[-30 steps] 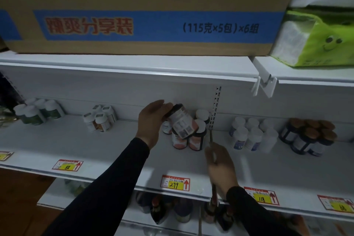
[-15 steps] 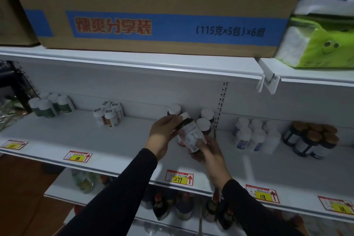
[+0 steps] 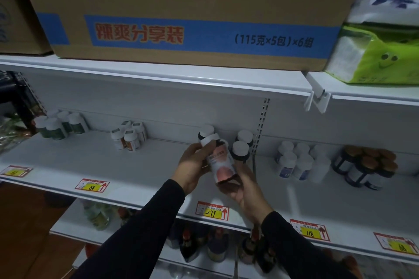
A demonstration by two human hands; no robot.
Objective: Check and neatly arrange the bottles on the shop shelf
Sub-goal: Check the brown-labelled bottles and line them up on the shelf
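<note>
The left hand (image 3: 192,166) is gripping the upper part of a dark bottle (image 3: 218,161) with fingers curled round it near the white cap, and the right hand (image 3: 243,184) is cupping its bottom from below, so the bottle is lifted off the shelf (image 3: 140,165) and tilted with the pink label toward the camera, probably for reading it. It is hanging in front of its own group, three similar white-capped bottles (image 3: 240,149) standing near the back wall, above the price tag 299 (image 3: 212,210). The open place in front of that group is likely where it belongs. Further left small white bottles (image 3: 129,137) are standing, and further right pale bottles (image 3: 297,162) and brown-lidded jars (image 3: 367,166) are grouped.
</note>
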